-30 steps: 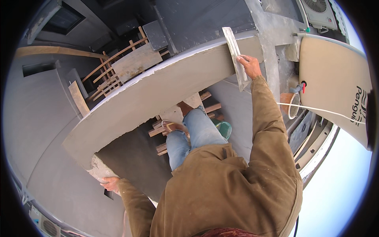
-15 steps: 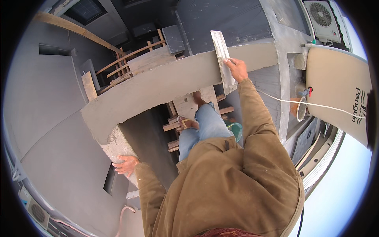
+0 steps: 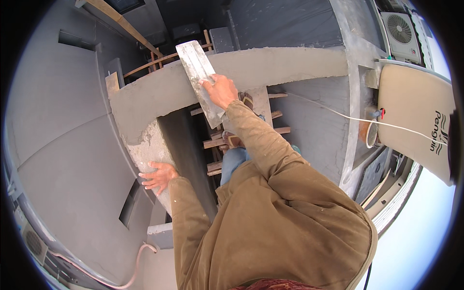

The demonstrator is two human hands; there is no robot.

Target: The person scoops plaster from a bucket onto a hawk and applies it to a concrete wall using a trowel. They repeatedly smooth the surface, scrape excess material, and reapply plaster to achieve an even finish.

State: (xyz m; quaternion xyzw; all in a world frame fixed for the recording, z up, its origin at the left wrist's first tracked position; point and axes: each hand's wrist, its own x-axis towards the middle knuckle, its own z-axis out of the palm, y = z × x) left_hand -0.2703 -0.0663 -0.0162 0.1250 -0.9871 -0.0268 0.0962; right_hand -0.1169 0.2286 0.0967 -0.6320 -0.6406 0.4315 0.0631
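Note:
My right hand (image 3: 222, 91) is closed round the handle of a long flat metal plastering trowel (image 3: 195, 63). The trowel lies across the grey plastered beam (image 3: 280, 64), its blade reaching past both edges; the handle is mostly hidden by my fingers. Whether the blade touches the plaster I cannot tell. My left hand (image 3: 160, 177) rests with fingers spread on a rough, unplastered stretch of ledge (image 3: 157, 145) at the left, where the smooth plaster ends in a ragged edge.
My sandalled feet stand on a board (image 3: 261, 104) over wooden slats (image 3: 212, 143), above a dark drop. A beige water tank (image 3: 411, 106) with a white hose (image 3: 333, 113) is at the right. Bamboo poles (image 3: 121, 21) and an air-conditioner unit (image 3: 400, 31) are at the back.
My right hand has carried the trowel leftward along the beam. My left hand stays on the rough ledge. The view has shifted slightly.

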